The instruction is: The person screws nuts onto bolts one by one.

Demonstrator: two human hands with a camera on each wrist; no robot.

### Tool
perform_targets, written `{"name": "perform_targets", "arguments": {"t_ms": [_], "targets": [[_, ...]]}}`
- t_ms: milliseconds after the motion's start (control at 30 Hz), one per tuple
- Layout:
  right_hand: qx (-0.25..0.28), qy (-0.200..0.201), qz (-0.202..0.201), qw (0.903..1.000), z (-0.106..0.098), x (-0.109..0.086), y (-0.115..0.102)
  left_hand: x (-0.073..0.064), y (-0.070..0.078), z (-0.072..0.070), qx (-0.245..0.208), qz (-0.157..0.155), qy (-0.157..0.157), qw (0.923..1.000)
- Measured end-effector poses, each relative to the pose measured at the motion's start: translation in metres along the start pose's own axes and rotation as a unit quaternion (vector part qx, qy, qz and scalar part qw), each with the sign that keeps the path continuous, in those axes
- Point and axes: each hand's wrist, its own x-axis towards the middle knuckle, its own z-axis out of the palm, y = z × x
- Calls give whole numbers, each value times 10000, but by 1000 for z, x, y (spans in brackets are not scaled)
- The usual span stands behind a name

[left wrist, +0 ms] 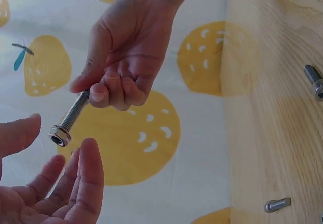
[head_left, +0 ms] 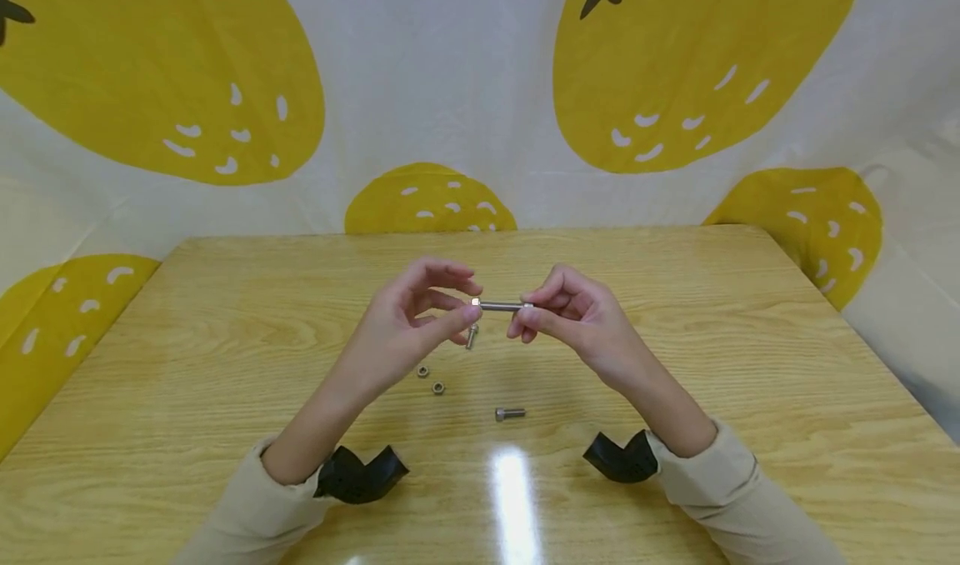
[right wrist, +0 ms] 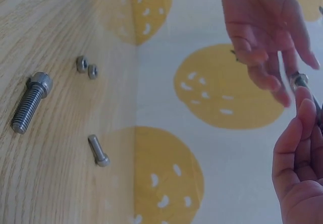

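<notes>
My right hand [head_left: 585,319] pinches one end of a long metal bolt [head_left: 501,307], held level above the table. A hex nut [left wrist: 59,135] sits at the bolt's other end, toward my left hand [head_left: 401,323]. In the left wrist view, the left thumb and fingers [left wrist: 91,173] are spread around the nut, with a gap between them and it. The fingertips of the right hand hide the far end of the bolt. In the right wrist view only part of the bolt shows at the right edge.
On the wooden table [head_left: 225,365] lie a socket-head bolt [head_left: 510,414] in front, a smaller bolt [head_left: 471,337] below the left fingertips, and two loose nuts [head_left: 423,371]. A fruit-patterned cloth [head_left: 442,90] hangs behind the table. Black mounts [head_left: 363,475] sit at both wrists.
</notes>
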Motion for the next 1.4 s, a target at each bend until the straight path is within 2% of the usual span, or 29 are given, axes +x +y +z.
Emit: {"name": "perform_targets", "arguments": {"t_ms": [167,400,533,733,833,1100,1400], "targets": [[2,-44,28,10000,1,0,0,2,-5,2,134,-284,-135,9994],[-14,-75,78,9999,2,0,0,0,-4,1,32,-45,-196,9998],[4,-93,77,9999,3,-1,0,-1,-2,-2,-84,-90,-216,9997],[37,-87,99,9999,3,0,1,1,-3,-1,291,-299,-186,9990],[64,-100,102,9999,3,-1,1,1,-4,1,249,-391,-224,9987],[46,-102,71,9999,3,0,0,0,-4,2,259,-305,-114,9991],[70,-99,164,9998,4,-1,1,0,-1,-1,148,-404,-119,9990]]}}
